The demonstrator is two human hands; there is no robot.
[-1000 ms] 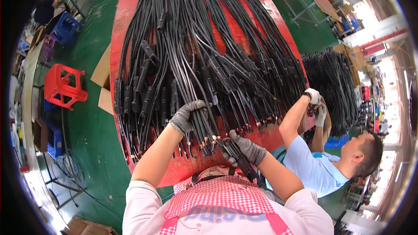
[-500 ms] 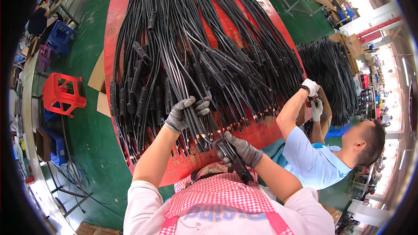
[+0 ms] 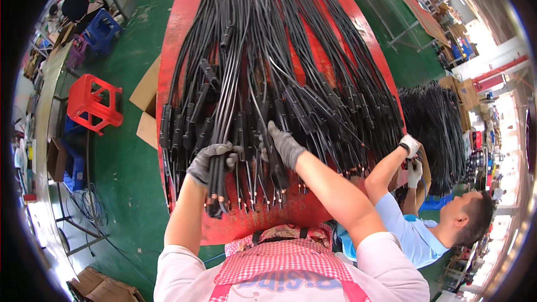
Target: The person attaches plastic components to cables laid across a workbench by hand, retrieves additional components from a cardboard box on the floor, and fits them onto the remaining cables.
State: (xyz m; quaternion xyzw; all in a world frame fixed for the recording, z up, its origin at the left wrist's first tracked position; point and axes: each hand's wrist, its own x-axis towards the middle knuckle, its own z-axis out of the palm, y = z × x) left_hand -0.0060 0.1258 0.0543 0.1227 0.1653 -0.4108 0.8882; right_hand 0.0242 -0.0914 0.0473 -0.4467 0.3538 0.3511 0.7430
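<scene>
Gloved in grey, my left hand (image 3: 214, 162) is closed around a bundle of black cables (image 3: 229, 86), whose copper-tipped ends stick out below the fingers. To its right, my right hand (image 3: 286, 146), also in a grey glove, reaches into the cables with its fingers bent around a single black cable (image 3: 258, 109). Part of that grip is hidden by the hand itself. Just under the right hand is a long black plastic housing (image 3: 278, 174); whether it belongs to the held cable I cannot tell. Many more housings lie among the cables around both hands.
Cables cover much of a long red table (image 3: 224, 232). At the right, a co-worker in light blue (image 3: 405, 229) works with white-gloved hands beside another cable heap (image 3: 433, 134). A red stool (image 3: 92, 103) and cardboard (image 3: 146, 92) stand on the left.
My right hand has moved forward and left from near my apron into the cables; the black housing it held there is no longer seen near my apron. My left hand's bundle came nearer and left.
</scene>
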